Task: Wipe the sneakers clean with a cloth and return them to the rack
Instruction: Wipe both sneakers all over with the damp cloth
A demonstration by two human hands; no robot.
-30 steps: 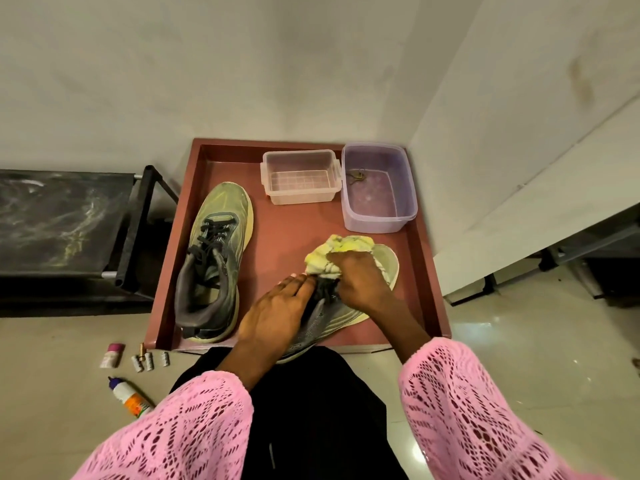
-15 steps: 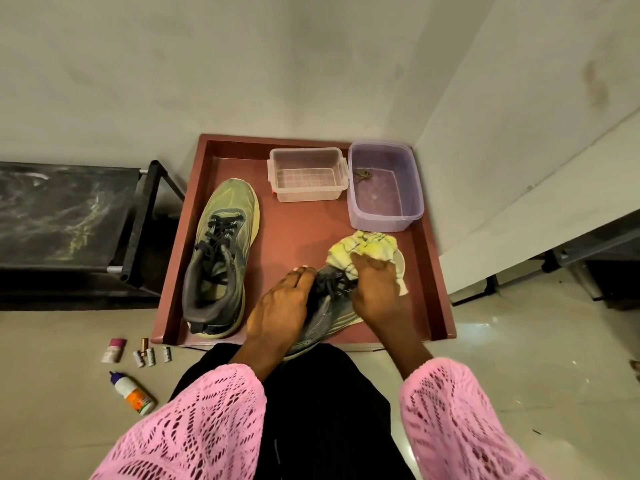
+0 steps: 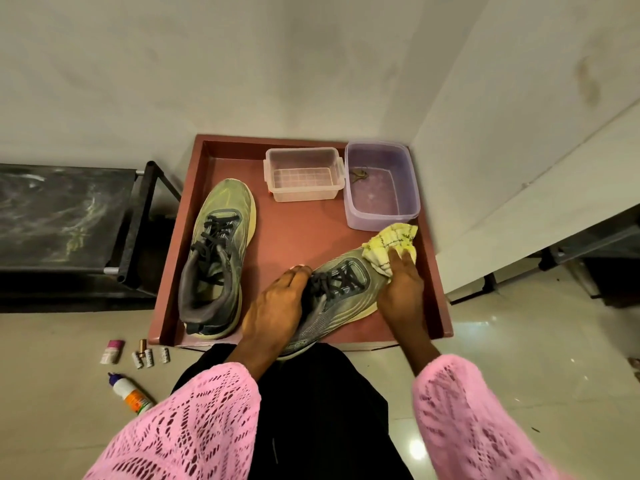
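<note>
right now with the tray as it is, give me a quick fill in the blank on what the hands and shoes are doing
1. The right hand presses a yellow ____ onto the toe of the near sneaker.
2. The left hand steadies that sneaker beside its ____.
3. The other sneaker lies untouched on the ____ side of the red tray.

Missing words: cloth; laces; left

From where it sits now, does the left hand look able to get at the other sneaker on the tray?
Probably yes. The left hand rests on the sneaker being wiped, and the other sneaker lies just left of it on the tray, with nothing between them.
</note>
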